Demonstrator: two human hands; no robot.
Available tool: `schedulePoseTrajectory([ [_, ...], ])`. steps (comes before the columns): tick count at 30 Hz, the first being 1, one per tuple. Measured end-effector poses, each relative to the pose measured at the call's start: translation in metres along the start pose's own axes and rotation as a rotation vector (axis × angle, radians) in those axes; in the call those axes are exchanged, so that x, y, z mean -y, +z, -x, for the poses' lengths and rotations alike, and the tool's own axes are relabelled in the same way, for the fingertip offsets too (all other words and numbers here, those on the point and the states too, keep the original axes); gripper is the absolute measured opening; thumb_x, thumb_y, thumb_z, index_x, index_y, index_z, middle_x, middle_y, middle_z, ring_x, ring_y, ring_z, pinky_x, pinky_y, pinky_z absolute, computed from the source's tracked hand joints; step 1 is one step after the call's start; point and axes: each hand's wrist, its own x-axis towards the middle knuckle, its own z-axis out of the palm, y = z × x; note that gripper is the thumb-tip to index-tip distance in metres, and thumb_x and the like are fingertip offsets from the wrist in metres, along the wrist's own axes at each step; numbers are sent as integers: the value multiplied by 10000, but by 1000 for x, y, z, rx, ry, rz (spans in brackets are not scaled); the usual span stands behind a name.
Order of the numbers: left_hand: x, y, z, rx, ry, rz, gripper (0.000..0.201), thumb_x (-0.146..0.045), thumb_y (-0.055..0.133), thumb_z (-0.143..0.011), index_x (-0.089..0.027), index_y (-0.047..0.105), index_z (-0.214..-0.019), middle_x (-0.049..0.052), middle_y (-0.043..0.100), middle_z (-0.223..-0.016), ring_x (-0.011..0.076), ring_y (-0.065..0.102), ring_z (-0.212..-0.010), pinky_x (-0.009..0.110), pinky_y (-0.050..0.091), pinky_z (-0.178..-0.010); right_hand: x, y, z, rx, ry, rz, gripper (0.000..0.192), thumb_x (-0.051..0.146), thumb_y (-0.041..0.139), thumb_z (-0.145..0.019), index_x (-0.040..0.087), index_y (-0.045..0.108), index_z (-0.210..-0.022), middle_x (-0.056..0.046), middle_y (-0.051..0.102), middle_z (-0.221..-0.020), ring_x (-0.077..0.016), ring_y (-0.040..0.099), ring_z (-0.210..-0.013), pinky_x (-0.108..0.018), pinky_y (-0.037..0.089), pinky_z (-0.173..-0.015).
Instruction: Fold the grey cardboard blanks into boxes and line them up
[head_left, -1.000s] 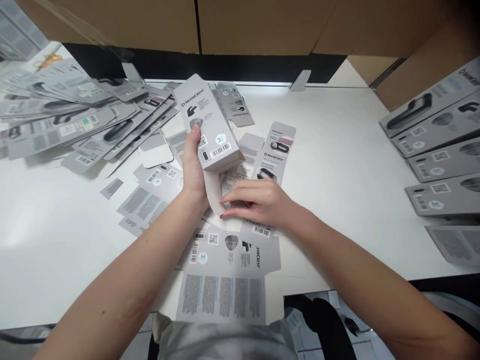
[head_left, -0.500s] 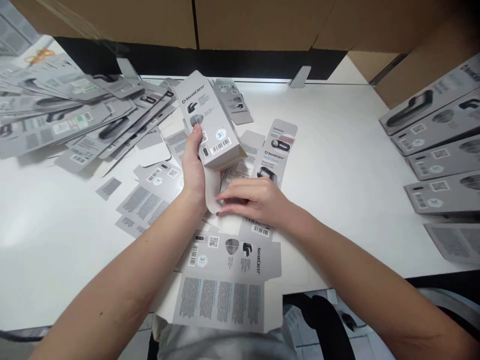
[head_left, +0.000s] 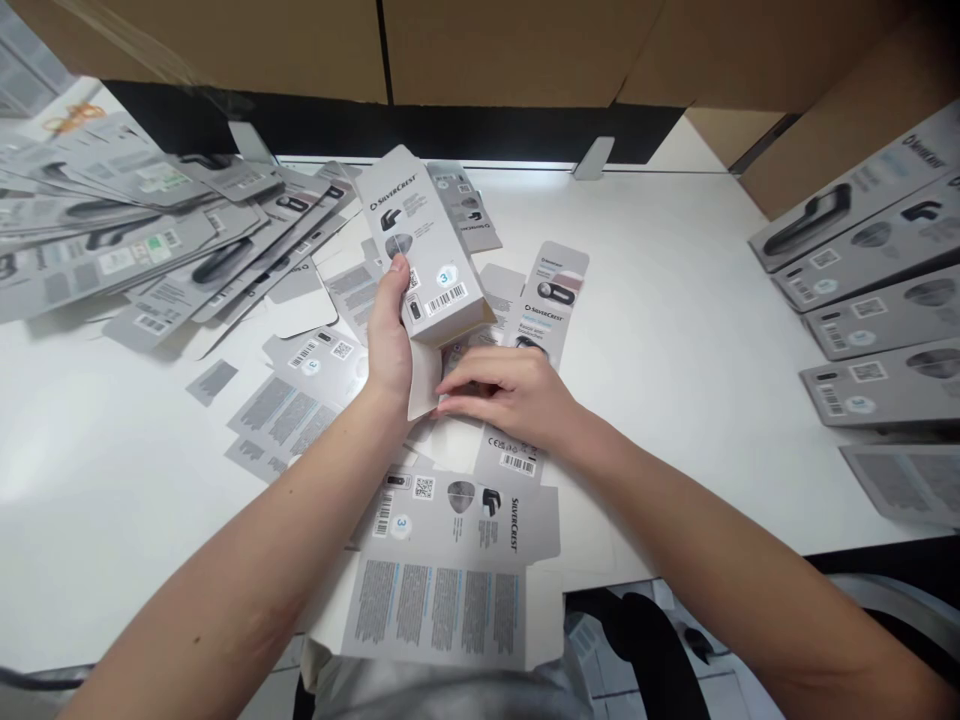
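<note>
My left hand (head_left: 391, 340) is wrapped round a grey SilverCrest carton (head_left: 420, 240), thumb on its printed face. The carton is folded into a box and held tilted, its lower end towards me. A white end flap (head_left: 424, 375) hangs from that end. My right hand (head_left: 517, 390) pinches the edge of this flap between thumb and fingers. Beneath both hands lie several flat carton blanks (head_left: 439, 610), printed side up and overlapping. Another flat blank (head_left: 559, 275) sticks out beyond my right hand.
A fanned pile of flat cartons (head_left: 150, 240) covers the table's left back. At the right edge stands a row of folded boxes (head_left: 885, 310). Large brown cardboard boxes (head_left: 517, 50) stand along the back. A small grey scrap (head_left: 212, 382) lies left of the blanks.
The flap's lower edge has been bent upward by my right fingers. The box has stayed almost in place in my left hand, and the whole view has shifted slightly.
</note>
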Motion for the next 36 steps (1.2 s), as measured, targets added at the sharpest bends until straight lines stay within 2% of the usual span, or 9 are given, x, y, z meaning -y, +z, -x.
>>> schedulePoseTrajectory([
  [3, 3, -3, -3, -25, 48, 20, 294, -550, 756, -1119, -269, 726, -1037, 59, 832, -1141, 350, 772, -1360, 428, 685, -1068, 3, 1, -2, -12, 75, 29, 212, 436, 961, -1077, 264, 887, -979, -7, 882, -946, -180, 776, -831, -327, 574, -800],
  [8, 5, -4, -8, -13, 97, 32, 265, -509, 747, -1119, -254, 714, -1053, 52, 800, -1083, 315, 807, -1277, 380, 692, -1030, 3, 2, -5, -27, 148, 54, 343, 512, 966, -1062, 246, 831, -892, 4, 835, -883, -163, 711, -769, -319, 528, -774],
  [13, -2, 2, 0, -23, -6, 3, 350, -569, 726, -1135, -255, 699, -984, 54, 774, -1007, 312, 813, -1186, 359, 682, -910, -3, -2, -2, -13, -21, 62, 310, 519, 944, -1081, 247, 826, -989, 5, 820, -907, -155, 672, -745, -315, 502, -735],
  [17, -7, 8, 10, 30, -36, -32, 380, -593, 642, -1180, -255, 748, -1044, 55, 784, -1019, 296, 817, -1156, 338, 663, -864, -4, -5, 1, -6, -136, 118, 360, 540, 996, -1026, 243, 792, -1014, 13, 803, -915, -143, 643, -712, -310, 460, -676],
  [20, -8, 9, 14, 49, -68, -61, 433, -644, 655, -1174, -243, 766, -1054, 68, 792, -1024, 302, 824, -1177, 350, 678, -897, -4, -3, 2, 7, -176, 170, 430, 616, 979, -1020, 242, 769, -1006, 12, 782, -891, -145, 640, -706, -314, 430, -644],
  [23, -8, 7, 13, 77, -72, -43, 472, -667, 616, -1194, -250, 760, -1027, 78, 807, -1013, 344, 828, -1293, 426, 704, -1043, -6, -1, 3, -17, -196, 178, 489, 694, 939, -1030, 244, 751, -995, 15, 768, -873, -139, 621, -684, -316, 421, -624],
  [26, -6, 3, 8, 114, -39, 2, 413, -631, 660, -1186, -254, 774, -1061, 90, 847, -1063, 376, 811, -1391, 443, 688, -1137, -9, -5, 4, -98, -200, 192, 436, 645, 907, -1080, 249, 748, -991, 25, 759, -852, -130, 592, -649, -313, 435, -617],
  [31, -3, -8, -1, 90, 14, -16, 364, -563, 861, -1052, -279, 792, -1269, 79, 884, -1204, 364, 830, -1366, 378, 699, -1072, -10, -24, 6, -329, -158, 236, 398, 613, 981, -1023, 275, 776, -977, 21, 773, -858, -135, 563, -588, -329, 470, -562],
  [36, -5, -16, -7, 84, 38, -71, 431, -615, 848, -1022, -272, 773, -1270, 103, 856, -1186, 376, 867, -1258, 426, 728, -996, -12, -42, 8, -605, -43, 314, 351, 583, 1016, -993, 332, 876, -1194, -4, 849, -1011, -161, 635, -608, -371, 563, -549],
])
